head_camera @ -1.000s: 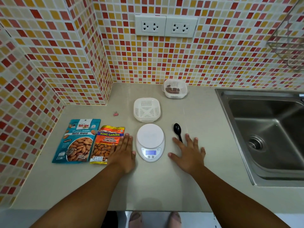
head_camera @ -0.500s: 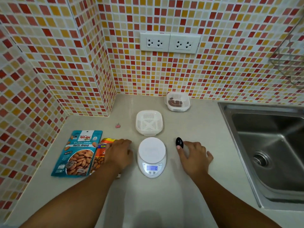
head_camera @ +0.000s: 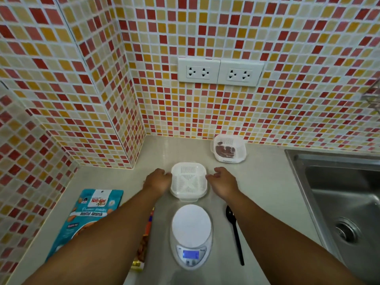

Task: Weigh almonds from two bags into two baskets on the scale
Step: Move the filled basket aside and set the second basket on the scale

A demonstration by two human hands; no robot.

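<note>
Both hands have left the counter beside the scale [head_camera: 191, 233] and gone forward to the empty white basket [head_camera: 188, 179], which sits on the counter just behind the scale. I see the left hand [head_camera: 158, 181] at its left rim and the right hand [head_camera: 223, 179] at its right rim, fingers curled at the edges; whether they actually grip it I can't tell. Nearest me, the left forearm covers most of the orange almond bag [head_camera: 147, 233], with the blue almond bag [head_camera: 90, 214] left of it and the black spoon [head_camera: 234, 229] right of the scale; farthest, a second basket [head_camera: 228, 148] with dark contents sits by the tiled wall.
</note>
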